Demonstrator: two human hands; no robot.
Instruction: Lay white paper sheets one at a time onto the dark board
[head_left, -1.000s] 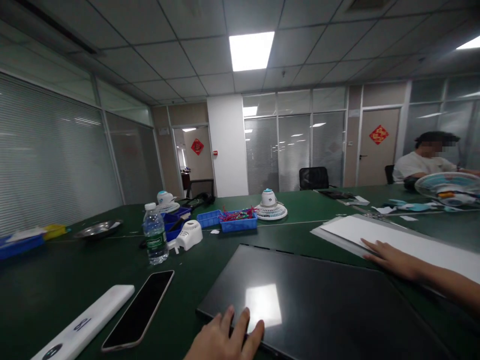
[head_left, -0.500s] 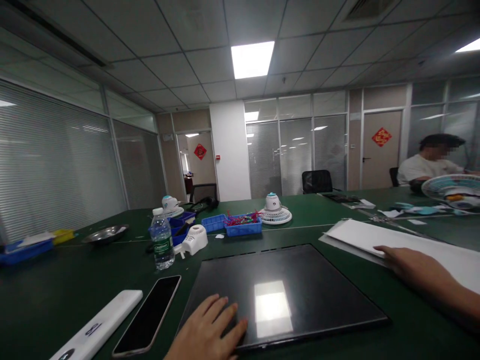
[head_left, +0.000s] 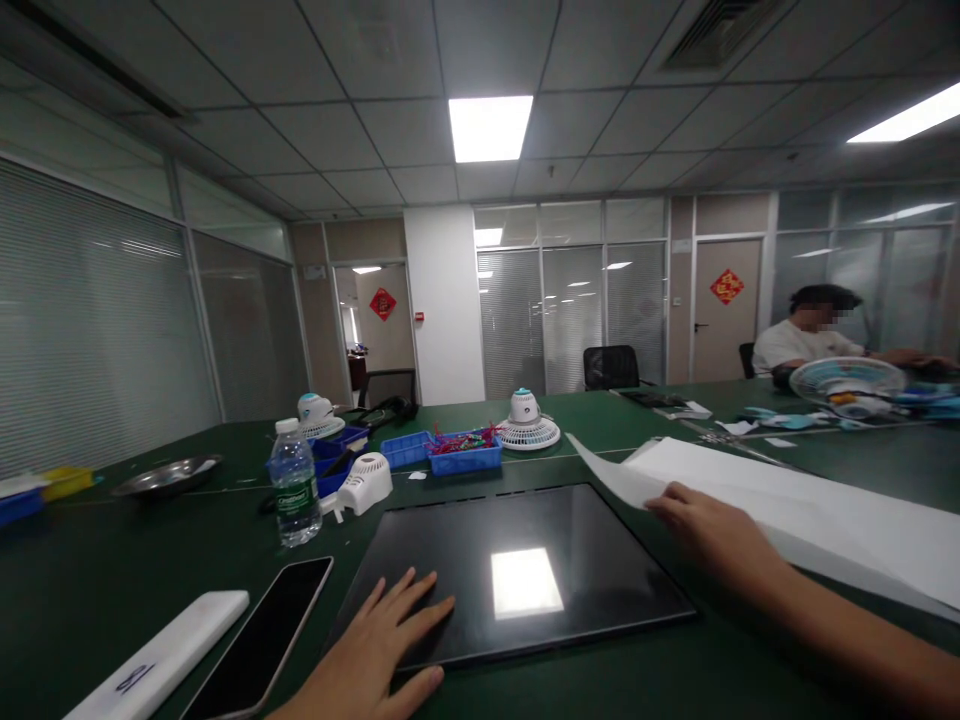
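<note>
A flat black display panel [head_left: 585, 560] lies on the green table in front of me, a ceiling light mirrored in its glossy face. On its near left corner my left hand [head_left: 382, 640] rests with fingers spread. To the right of the panel, my right hand [head_left: 705, 525] pinches the edge of a thin translucent sheet [head_left: 611, 475], whose far corner is lifted and curls up. Under and beside that sheet lies a larger white sheet [head_left: 810, 490], partly covered by my right forearm.
Left of the panel lie a phone [head_left: 262, 640] and a white bar-shaped device [head_left: 161, 655]. Beyond them stand a water bottle [head_left: 295, 490], a white plastic housing [head_left: 366, 483], a blue tray [head_left: 465, 458] of red wires and a small fan [head_left: 527, 425]. Another person [head_left: 806, 335] sits at the right.
My right hand has moved left toward the panel, drawing the thin sheet's edge up and away from the white sheet. My left hand stays on the panel. The view has turned slightly right.
</note>
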